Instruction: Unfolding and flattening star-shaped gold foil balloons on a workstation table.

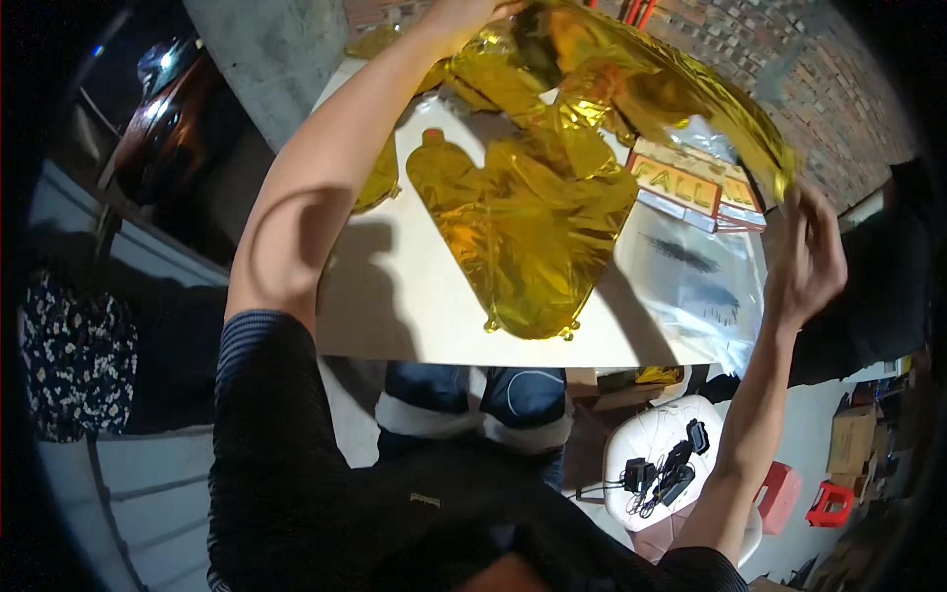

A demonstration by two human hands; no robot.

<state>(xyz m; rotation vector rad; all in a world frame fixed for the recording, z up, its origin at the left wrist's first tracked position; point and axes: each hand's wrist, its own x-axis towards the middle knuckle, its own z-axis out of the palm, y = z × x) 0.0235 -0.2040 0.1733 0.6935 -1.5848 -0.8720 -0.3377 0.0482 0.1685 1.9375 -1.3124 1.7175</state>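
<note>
Between my raised hands, a shiny gold foil balloon [681,71], uninflated, stretches across the far side of the table. My left hand [464,18], partly cut off by the upper edge, grips its left end. At the far right, my right hand [815,252] pinches the other end, fingers closed. Flat on the table below lies another gold foil balloon [523,232], broad at the far side and rounded toward me, with small tabs at its near end. More crumpled gold foil [483,79] is heaped behind it, and a piece lies under my left forearm.
The pale table [395,331] carries printed cards [681,183] and clear plastic bags [700,286] on its right side. A white stool [631,434] holds black adapters and cables [663,476]. Red stools [831,503] stand beyond it; a brick wall [829,109] rises at the far right.
</note>
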